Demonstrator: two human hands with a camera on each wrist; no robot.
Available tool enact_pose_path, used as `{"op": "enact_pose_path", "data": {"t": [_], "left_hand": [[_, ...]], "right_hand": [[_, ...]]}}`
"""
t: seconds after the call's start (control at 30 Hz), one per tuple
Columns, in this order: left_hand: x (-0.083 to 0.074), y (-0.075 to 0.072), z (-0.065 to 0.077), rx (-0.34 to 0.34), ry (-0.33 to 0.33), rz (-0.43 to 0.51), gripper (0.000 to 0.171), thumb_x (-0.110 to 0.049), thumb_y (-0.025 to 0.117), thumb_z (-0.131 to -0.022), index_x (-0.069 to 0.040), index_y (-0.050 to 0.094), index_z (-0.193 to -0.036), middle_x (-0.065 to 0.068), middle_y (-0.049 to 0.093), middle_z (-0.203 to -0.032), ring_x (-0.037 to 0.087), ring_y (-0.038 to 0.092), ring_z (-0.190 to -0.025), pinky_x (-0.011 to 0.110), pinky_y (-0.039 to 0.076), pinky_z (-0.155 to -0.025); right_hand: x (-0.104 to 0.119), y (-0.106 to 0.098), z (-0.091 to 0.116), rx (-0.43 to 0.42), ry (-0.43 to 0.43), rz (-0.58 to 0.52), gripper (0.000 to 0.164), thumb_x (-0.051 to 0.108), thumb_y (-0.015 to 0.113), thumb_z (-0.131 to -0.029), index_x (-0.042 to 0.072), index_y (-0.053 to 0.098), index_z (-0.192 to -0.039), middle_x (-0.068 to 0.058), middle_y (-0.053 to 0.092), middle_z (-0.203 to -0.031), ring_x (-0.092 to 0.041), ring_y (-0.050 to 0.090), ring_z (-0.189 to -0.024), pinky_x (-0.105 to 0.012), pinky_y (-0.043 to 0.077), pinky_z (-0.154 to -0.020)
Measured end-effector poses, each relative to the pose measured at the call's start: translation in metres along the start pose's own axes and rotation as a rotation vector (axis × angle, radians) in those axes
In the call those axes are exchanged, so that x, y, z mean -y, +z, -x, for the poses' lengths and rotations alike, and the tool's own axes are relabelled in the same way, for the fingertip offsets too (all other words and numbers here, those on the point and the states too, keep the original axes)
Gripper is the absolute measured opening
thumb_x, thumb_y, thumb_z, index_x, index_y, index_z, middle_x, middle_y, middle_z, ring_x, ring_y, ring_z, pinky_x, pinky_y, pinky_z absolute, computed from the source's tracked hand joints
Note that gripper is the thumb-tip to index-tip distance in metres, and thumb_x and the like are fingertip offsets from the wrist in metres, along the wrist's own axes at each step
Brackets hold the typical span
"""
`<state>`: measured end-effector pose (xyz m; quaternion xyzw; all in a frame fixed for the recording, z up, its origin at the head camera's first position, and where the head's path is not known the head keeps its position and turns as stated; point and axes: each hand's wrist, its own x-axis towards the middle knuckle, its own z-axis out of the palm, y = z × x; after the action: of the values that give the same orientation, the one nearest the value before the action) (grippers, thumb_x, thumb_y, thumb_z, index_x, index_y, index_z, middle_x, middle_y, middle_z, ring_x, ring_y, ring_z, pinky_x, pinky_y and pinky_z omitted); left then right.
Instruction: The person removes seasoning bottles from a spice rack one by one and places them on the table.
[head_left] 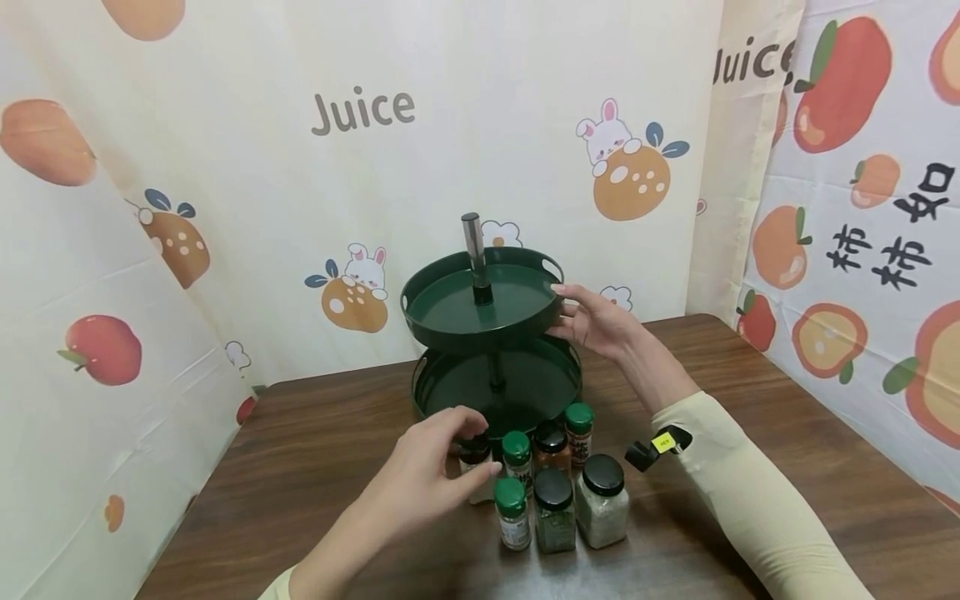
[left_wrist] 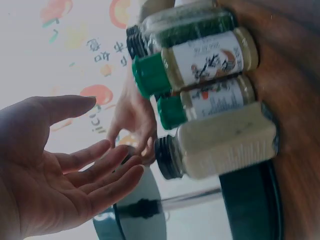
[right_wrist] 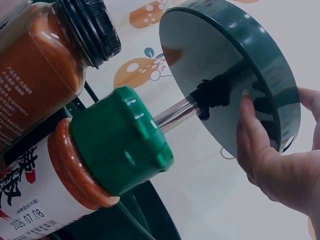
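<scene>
My right hand (head_left: 600, 325) holds the rim of the upper dark green round tray (head_left: 442, 304), thumb at the cutout handle and fingers under the edge. In the right wrist view the fingers lie against the tray's underside (right_wrist: 200, 65). My left hand (head_left: 420, 475), fingers loosely bent, hovers by a black-capped jar of pale powder (left_wrist: 225, 142) and holds nothing. Around it stand a green-capped shaker (head_left: 513, 517), a jar of green herbs (head_left: 555, 521), a large black-lidded jar (head_left: 603, 508), an orange-brown spice jar (right_wrist: 40, 65) and other green-capped shakers.
The lower green tray (head_left: 457, 392) rests on the wooden table (head_left: 315, 467) behind the jars, joined to the upper one by a central pole. A metal post (head_left: 473, 242) rises from the upper tray. Printed curtains (head_left: 262, 183) hang behind and at both sides.
</scene>
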<state>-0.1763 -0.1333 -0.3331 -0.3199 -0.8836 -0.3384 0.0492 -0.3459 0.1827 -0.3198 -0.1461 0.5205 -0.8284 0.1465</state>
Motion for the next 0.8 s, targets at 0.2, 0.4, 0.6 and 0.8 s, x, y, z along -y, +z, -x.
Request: {"op": "enact_pose_path", "data": {"t": [0.2, 0.4, 0.6, 0.8], "left_hand": [[0.006, -0.012, -0.002, -0.058, -0.034, -0.033, 0.032, -0.032, 0.080, -0.097, -0.020, 0.067, -0.123, -0.002, 0.070, -0.118, 0.016, 0.067, -0.106, 0.032, 0.059, -0.087], [0.016, -0.028, -0.004, -0.095, -0.038, -0.146, 0.033, -0.027, 0.078, -0.099, -0.016, 0.068, -0.128, -0.002, 0.069, -0.123, 0.011, 0.065, -0.105, 0.038, 0.058, -0.089], [0.027, -0.044, -0.007, -0.095, -0.049, -0.224, 0.039, -0.034, 0.074, -0.102, -0.012, 0.067, -0.133, 0.003, 0.066, -0.132, 0.021, 0.065, -0.113, 0.048, 0.055, -0.097], [0.031, -0.057, -0.011, -0.085, -0.100, -0.231, 0.040, -0.037, 0.070, -0.103, -0.011, 0.066, -0.134, 0.007, 0.064, -0.137, 0.029, 0.062, -0.124, 0.055, 0.051, -0.103]], "right_hand": [[0.003, -0.004, 0.002, 0.037, -0.002, 0.068, 0.063, 0.027, 0.056, -0.111, 0.007, 0.029, -0.164, -0.012, 0.062, -0.127, -0.026, 0.073, -0.109, -0.042, 0.058, -0.098], [0.006, -0.009, 0.005, 0.060, -0.003, 0.152, 0.066, 0.037, 0.049, -0.114, 0.004, 0.024, -0.166, -0.020, 0.051, -0.145, -0.030, 0.068, -0.120, -0.047, 0.055, -0.102], [0.011, -0.020, 0.013, 0.004, 0.013, 0.229, 0.066, 0.043, 0.040, -0.115, -0.001, 0.027, -0.163, -0.027, 0.039, -0.159, -0.033, 0.064, -0.126, -0.045, 0.056, -0.101], [0.011, -0.025, 0.017, 0.003, 0.031, 0.220, 0.060, 0.036, 0.042, -0.116, -0.003, 0.031, -0.161, -0.028, 0.038, -0.161, -0.031, 0.065, -0.128, -0.044, 0.054, -0.103]]}}
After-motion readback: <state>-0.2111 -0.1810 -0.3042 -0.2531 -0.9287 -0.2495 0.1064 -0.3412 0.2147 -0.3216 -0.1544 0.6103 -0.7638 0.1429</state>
